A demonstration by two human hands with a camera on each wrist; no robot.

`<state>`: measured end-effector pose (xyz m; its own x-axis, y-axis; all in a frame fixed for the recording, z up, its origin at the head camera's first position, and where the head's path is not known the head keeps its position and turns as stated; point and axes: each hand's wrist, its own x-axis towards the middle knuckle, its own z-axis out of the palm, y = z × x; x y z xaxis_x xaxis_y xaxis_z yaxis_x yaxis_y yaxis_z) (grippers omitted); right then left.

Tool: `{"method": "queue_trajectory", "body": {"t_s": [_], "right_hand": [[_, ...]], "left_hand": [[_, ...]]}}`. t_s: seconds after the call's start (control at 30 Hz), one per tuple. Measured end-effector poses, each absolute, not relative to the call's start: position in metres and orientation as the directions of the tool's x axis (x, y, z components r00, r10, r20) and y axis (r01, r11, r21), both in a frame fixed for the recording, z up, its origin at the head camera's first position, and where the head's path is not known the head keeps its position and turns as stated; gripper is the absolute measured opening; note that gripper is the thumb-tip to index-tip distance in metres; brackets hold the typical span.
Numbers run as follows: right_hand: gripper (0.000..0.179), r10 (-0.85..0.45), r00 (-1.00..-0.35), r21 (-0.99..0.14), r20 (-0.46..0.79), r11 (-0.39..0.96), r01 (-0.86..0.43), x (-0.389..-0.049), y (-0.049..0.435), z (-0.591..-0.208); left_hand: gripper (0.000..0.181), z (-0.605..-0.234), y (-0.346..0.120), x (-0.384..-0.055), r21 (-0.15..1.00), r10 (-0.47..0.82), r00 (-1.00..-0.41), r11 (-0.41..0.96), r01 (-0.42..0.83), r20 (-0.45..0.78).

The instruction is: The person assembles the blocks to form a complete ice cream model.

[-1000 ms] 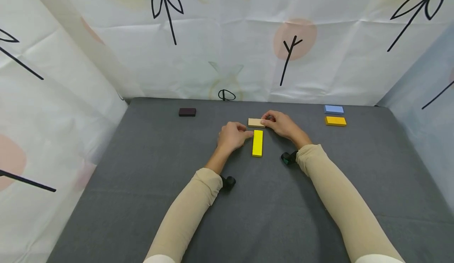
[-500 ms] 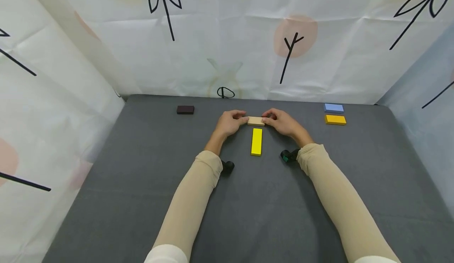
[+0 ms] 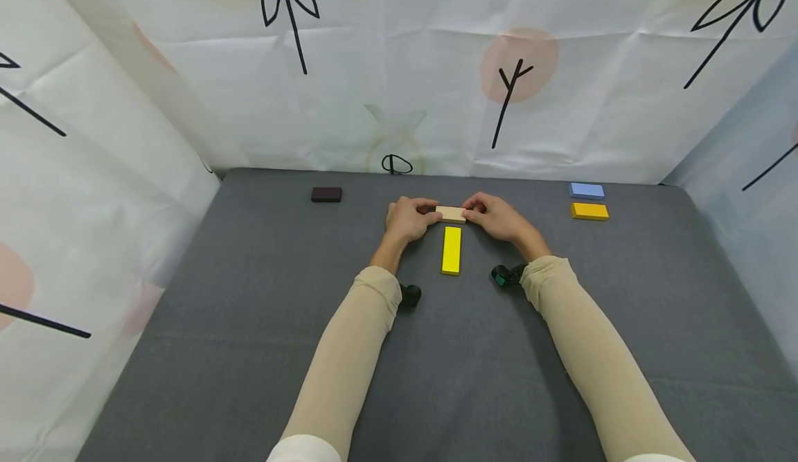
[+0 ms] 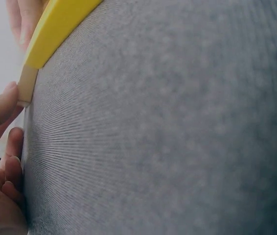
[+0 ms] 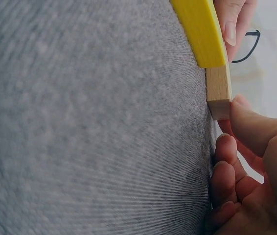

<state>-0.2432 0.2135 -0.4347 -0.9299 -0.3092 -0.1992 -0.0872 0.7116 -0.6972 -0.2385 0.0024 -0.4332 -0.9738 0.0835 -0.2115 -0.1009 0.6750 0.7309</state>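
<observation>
A plain wooden block (image 3: 451,215) lies crosswise on the grey cloth, just beyond a yellow block (image 3: 451,251) whose long side points toward me. My left hand (image 3: 408,219) pinches the wooden block's left end between thumb and fingers. At its right end, my right hand (image 3: 497,218) grips it the same way. In the right wrist view the thumb (image 5: 251,122) presses near the wooden block's end (image 5: 219,90), with the other fingers curled low by the cloth. The yellow block (image 4: 62,29) partly hides the wooden one in the left wrist view.
A dark brown block (image 3: 327,194) lies at the back left of the table (image 3: 249,323). Toward the back right are a blue block (image 3: 587,190) and an orange-yellow block (image 3: 589,211), one behind the other. Patterned white cloth (image 3: 399,88) hangs behind the table.
My left hand has left the yellow block's side and moved farther back to the wooden block's left end. My right hand stays at the right end.
</observation>
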Motion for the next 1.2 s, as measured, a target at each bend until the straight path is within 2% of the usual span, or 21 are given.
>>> {"method": "queue_trajectory", "body": {"t_s": [0.7, 1.2], "right_hand": [[0.034, -0.246, -0.927, -0.709, -0.284, 0.705, 0.030, -0.237, 0.221, -0.428], [0.033, -0.245, -0.926, -0.725, -0.287, 0.687, 0.043, -0.234, 0.224, -0.426]], "left_hand": [[0.032, -0.432, 0.008, -0.238, 0.741, 0.121, -0.970, 0.666, -0.079, -0.212], [0.032, -0.435, 0.010, -0.238, 0.755, 0.137, -0.969, 0.652, -0.070, -0.208]]}}
